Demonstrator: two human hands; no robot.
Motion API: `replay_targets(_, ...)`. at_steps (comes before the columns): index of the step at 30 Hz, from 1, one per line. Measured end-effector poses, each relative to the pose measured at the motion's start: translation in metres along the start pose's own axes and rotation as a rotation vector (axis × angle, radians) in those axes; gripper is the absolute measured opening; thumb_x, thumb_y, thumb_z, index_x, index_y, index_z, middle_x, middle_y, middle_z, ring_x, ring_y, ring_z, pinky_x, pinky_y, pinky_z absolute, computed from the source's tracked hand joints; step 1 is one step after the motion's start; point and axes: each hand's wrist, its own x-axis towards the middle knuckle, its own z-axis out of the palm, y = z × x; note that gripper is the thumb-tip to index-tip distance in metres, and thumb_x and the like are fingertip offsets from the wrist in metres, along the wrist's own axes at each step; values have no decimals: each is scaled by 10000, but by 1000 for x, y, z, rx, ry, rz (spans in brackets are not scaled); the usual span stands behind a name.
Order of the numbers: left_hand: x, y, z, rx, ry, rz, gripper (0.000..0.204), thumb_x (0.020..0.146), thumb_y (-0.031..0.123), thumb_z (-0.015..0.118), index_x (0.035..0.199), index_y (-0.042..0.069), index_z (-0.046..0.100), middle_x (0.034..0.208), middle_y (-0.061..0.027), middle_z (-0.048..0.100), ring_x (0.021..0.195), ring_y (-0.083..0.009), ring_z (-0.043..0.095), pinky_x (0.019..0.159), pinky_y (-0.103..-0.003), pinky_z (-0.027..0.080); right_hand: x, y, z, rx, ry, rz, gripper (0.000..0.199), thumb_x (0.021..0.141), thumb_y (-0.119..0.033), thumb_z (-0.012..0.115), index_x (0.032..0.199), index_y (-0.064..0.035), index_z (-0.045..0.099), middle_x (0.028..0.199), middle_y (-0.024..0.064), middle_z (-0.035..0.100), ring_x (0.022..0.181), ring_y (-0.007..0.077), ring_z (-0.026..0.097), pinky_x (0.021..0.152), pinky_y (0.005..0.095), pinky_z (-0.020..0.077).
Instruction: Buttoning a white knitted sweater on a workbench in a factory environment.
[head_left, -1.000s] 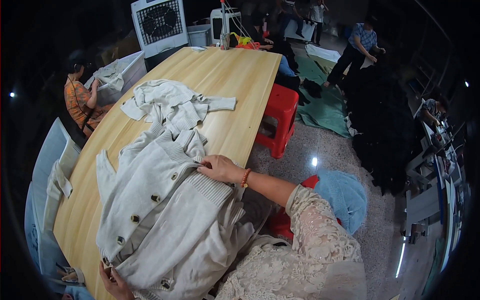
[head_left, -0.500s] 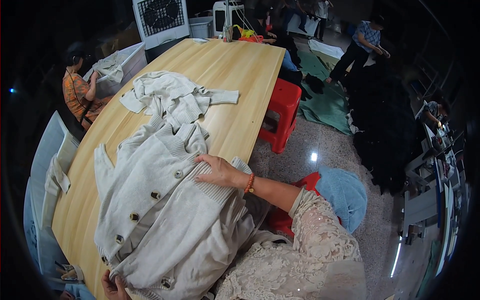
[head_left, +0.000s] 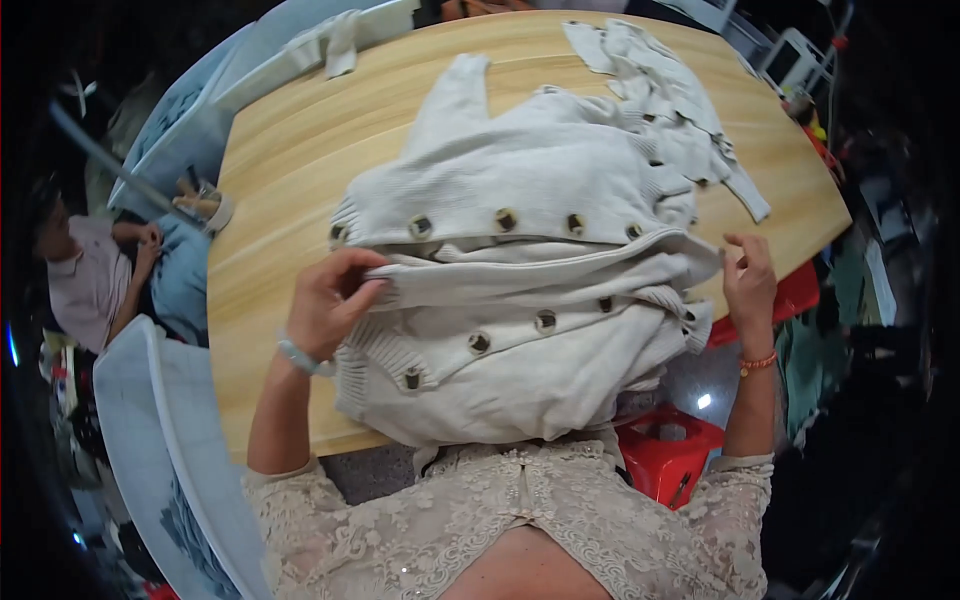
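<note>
The left hand [head_left: 330,300] pinches the cream button cardigan's [head_left: 520,300] folded front edge; the right hand [head_left: 750,280], fingers loosely curled, touches its far end. Between them the fold could sag and skew if either grip slips, bunching the knit.

A cream knitted cardigan [head_left: 520,300] with dark buttons lies spread on the wooden bench [head_left: 270,250]. The left hand [head_left: 330,300] pinches its ribbed edge at the left; the right hand [head_left: 750,275] touches the edge at the right. A second pale garment [head_left: 670,90] lies at the far right, touching the cardigan.
</note>
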Motion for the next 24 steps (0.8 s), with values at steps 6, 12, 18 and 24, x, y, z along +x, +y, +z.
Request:
replay_targets(6, -17, -26, 3, -150, 99, -72, 157, 834, 2, 703, 966, 12, 618, 850, 17, 634, 753, -40, 586, 676, -193, 489, 3, -198, 38, 836, -362, -212, 274, 854, 19, 596, 1120, -40, 633, 1096, 52, 646, 607, 45, 484, 515, 212, 395)
replay_targets(12, -21, -19, 7, -545, -17, -18, 153, 842, -15, 704, 984, -27, 646, 913, -37, 667, 808, -79, 627, 728, -213, 518, -10, -312, 96, 1127, -384, -391, 324, 790, -39, 692, 1105, -5, 623, 949, 136, 642, 667, 216, 594, 593, 297, 475)
replay_targets(18, -38, -32, 2, -491, 36, -32, 87, 851, -15, 695, 934, -28, 674, 893, -42, 672, 815, -89, 628, 742, -220, 519, -13, -314, 102, 1199, -687, -265, 155, 788, -31, 664, 938, 10, 657, 773, 91, 603, 649, 160, 586, 588, 284, 453)
replay_targets(24, -33, -30, -8, -383, 58, -56, 59, 865, 13, 686, 916, -5, 662, 824, -13, 651, 714, -63, 592, 665, -199, 489, -13, -315, 105, 1109, -571, -331, 135, 783, -13, 645, 914, 8, 619, 781, 107, 587, 642, 179, 588, 591, 290, 456)
